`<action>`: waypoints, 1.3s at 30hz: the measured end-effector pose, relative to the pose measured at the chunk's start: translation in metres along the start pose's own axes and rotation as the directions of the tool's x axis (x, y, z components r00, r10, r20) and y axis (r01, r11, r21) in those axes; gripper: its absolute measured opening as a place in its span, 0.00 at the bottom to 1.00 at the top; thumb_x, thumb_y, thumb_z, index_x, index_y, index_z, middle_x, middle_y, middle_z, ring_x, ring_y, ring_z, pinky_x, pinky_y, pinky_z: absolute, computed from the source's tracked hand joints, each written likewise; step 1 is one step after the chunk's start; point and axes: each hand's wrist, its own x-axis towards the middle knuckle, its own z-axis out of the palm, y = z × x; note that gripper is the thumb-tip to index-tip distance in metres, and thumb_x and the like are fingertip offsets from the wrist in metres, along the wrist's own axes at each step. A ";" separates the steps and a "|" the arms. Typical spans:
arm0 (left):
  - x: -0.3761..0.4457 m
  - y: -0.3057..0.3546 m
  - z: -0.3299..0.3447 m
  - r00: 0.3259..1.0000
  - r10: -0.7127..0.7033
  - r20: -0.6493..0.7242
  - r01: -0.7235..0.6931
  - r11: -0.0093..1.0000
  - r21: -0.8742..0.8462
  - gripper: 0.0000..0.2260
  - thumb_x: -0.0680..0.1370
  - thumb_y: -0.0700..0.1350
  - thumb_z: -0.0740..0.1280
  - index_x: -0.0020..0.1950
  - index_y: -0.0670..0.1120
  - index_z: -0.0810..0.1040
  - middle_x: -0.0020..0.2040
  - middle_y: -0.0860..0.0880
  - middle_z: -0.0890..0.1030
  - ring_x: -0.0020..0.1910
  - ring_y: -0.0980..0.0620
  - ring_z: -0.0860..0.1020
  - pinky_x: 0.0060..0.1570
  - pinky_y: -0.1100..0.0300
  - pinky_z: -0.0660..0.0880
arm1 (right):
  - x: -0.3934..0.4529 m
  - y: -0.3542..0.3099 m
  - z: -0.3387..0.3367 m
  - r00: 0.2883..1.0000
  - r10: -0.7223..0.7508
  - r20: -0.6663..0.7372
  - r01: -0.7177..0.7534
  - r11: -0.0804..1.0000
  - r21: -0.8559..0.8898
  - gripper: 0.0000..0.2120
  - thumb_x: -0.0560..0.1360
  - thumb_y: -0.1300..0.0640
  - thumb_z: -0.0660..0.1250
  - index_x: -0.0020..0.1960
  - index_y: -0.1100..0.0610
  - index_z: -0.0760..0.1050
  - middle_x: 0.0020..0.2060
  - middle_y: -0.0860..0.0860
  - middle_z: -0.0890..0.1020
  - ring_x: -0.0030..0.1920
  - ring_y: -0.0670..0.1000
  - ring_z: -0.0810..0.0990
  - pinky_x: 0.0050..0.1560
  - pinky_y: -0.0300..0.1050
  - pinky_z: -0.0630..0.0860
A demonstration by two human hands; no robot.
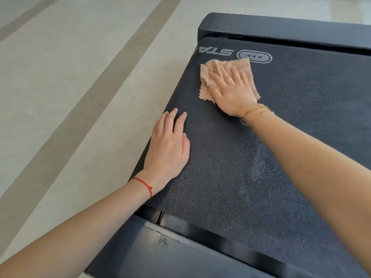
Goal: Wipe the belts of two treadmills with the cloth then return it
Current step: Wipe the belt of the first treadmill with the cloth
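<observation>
1. Treadmill belt [251, 167]: dark, pebbled surface, grey logo and lettering near the far end.
2. Cloth [210, 67]: peach, folded, lying flat on the belt just below the logo, near the belt's left edge.
3. Right hand [232, 91]: fingers straight and spread, palm pressing down on the cloth; gold bracelets [255, 112] at the wrist.
4. Left hand [168, 147]: flat, fingers straight, resting on bare belt at its left edge, apart from the cloth; red string [143, 184] at the wrist.
5. Floor [70, 77]: pale, crossed by darker stripes, left of the treadmill.
</observation>
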 end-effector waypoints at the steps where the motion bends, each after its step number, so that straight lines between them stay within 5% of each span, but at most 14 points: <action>1: 0.000 0.000 0.000 1.000 -0.001 -0.001 0.001 1.000 -0.001 0.23 0.83 0.45 0.52 0.77 0.41 0.61 0.77 0.41 0.61 0.76 0.42 0.59 0.74 0.46 0.58 | 0.011 -0.009 0.001 1.000 -0.003 -0.005 0.003 1.000 0.004 0.27 0.84 0.42 0.41 0.81 0.47 0.47 0.81 0.47 0.45 0.80 0.57 0.42 0.78 0.56 0.38; 9: -0.001 -0.001 0.002 1.000 0.002 0.002 -0.002 1.000 0.000 0.25 0.82 0.48 0.49 0.78 0.42 0.61 0.77 0.42 0.61 0.76 0.42 0.59 0.74 0.45 0.59 | 0.030 -0.036 0.011 0.933 -0.359 0.026 0.359 0.933 -0.029 0.26 0.84 0.42 0.42 0.81 0.46 0.48 0.80 0.46 0.49 0.80 0.55 0.45 0.79 0.55 0.40; 19: 0.000 -0.003 0.004 1.000 -0.014 0.011 0.013 1.000 0.009 0.25 0.82 0.50 0.49 0.78 0.45 0.59 0.78 0.44 0.60 0.78 0.44 0.57 0.75 0.45 0.59 | 0.136 0.002 -0.015 0.999 0.053 -0.004 -0.053 0.998 -0.020 0.28 0.84 0.43 0.40 0.81 0.49 0.46 0.81 0.50 0.45 0.80 0.58 0.43 0.78 0.58 0.39; 29: -0.001 -0.004 0.000 1.000 0.012 0.003 -0.012 1.000 -0.023 0.25 0.81 0.50 0.50 0.77 0.43 0.62 0.76 0.43 0.62 0.76 0.43 0.59 0.74 0.46 0.59 | 0.057 0.033 -0.008 0.984 -0.178 -0.024 0.176 0.982 -0.069 0.28 0.83 0.39 0.40 0.81 0.46 0.48 0.81 0.47 0.48 0.80 0.59 0.48 0.79 0.57 0.43; 35: -0.001 0.001 -0.001 1.000 0.009 -0.006 -0.009 1.000 -0.020 0.25 0.81 0.49 0.51 0.77 0.42 0.63 0.76 0.41 0.63 0.76 0.41 0.60 0.75 0.46 0.58 | 0.047 0.130 -0.037 0.939 0.339 -0.058 -0.341 0.939 -0.031 0.30 0.82 0.39 0.40 0.81 0.47 0.47 0.81 0.50 0.45 0.80 0.61 0.45 0.78 0.58 0.39; 39: 0.000 0.003 -0.003 1.000 0.023 -0.010 -0.023 1.000 -0.011 0.26 0.80 0.49 0.49 0.76 0.40 0.64 0.75 0.40 0.64 0.75 0.40 0.61 0.74 0.45 0.59 | 0.024 0.094 -0.029 0.963 0.270 -0.019 -0.269 0.962 0.045 0.28 0.83 0.41 0.40 0.81 0.46 0.47 0.81 0.49 0.43 0.80 0.61 0.42 0.78 0.59 0.37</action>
